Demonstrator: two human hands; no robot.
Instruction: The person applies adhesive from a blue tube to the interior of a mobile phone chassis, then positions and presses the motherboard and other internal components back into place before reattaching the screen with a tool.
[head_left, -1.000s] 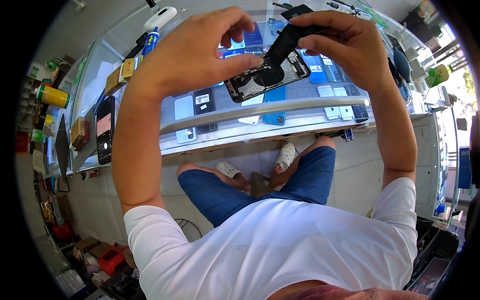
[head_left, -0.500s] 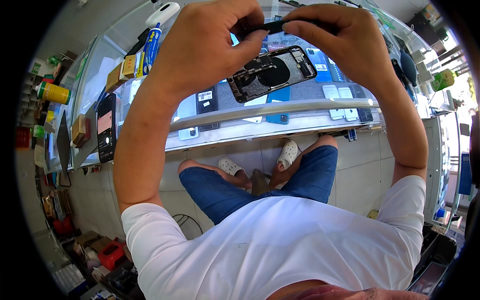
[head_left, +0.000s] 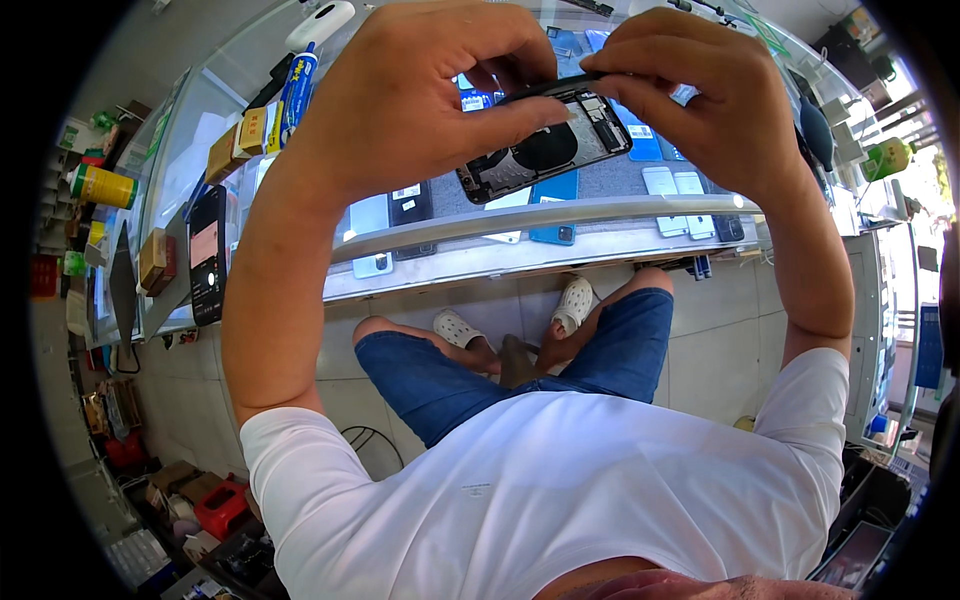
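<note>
A thin black flat piece point(head_left: 550, 88), seen nearly edge-on, spans the gap between my two hands; its exact kind is hard to make out. My left hand point(head_left: 440, 95) pinches its left end between thumb and fingers. The right end sits between the thumb and fingertips of my right hand point(head_left: 700, 85). Directly beneath lies an opened phone housing point(head_left: 545, 150), tilted, with a round black coil and bare inner parts showing. My left thumb covers part of its upper edge. Whether the black piece touches the housing I cannot tell.
Several phones, among them a blue one point(head_left: 553, 225) and a white one point(head_left: 663, 205), lie about the glass counter with its metal rail point(head_left: 560, 213). At left are a blue glue tube point(head_left: 298, 90), small boxes point(head_left: 240, 140) and a phone with a lit screen point(head_left: 208, 255).
Both hands have come down toward me with the black piece, which now overlaps the housing's upper edge in view. My left thumb has stretched further right.
</note>
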